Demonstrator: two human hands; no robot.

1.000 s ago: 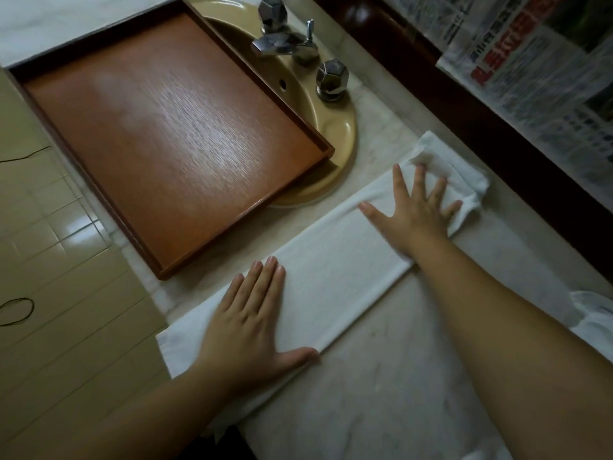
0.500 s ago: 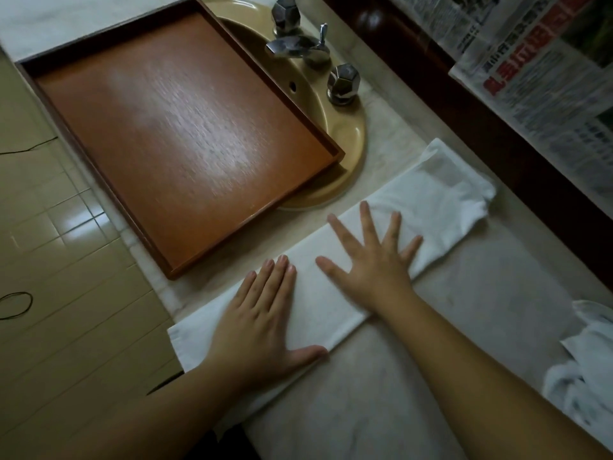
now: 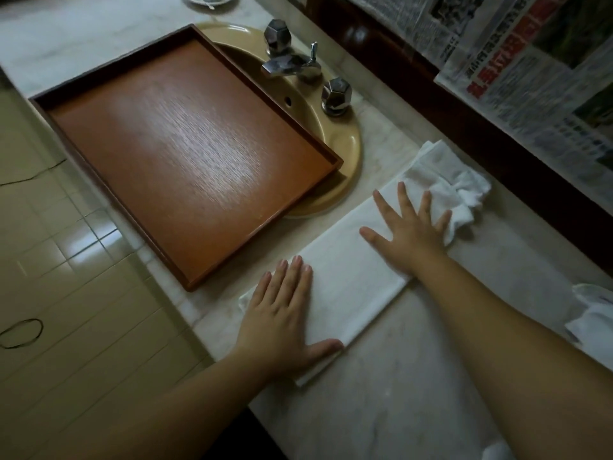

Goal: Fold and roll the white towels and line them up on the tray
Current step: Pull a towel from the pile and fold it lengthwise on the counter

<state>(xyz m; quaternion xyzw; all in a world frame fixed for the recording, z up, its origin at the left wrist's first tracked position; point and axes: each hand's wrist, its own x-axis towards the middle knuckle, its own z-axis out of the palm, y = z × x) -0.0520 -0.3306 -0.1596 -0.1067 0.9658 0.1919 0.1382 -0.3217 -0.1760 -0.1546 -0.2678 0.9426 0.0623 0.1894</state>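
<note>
Towel (image 3: 345, 280) folded, unrolled, lower centre | left hand (image 3: 282, 322), right hand (image 3: 409, 234) pressed flat, fingers spread, gripping nothing | tray (image 3: 185, 154) upper left held no towels

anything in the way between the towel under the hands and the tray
Nothing visible. The folded white towel lies flat on the marble counter under the left hand and right hand, and only bare counter separates it from the empty wooden tray.
</note>
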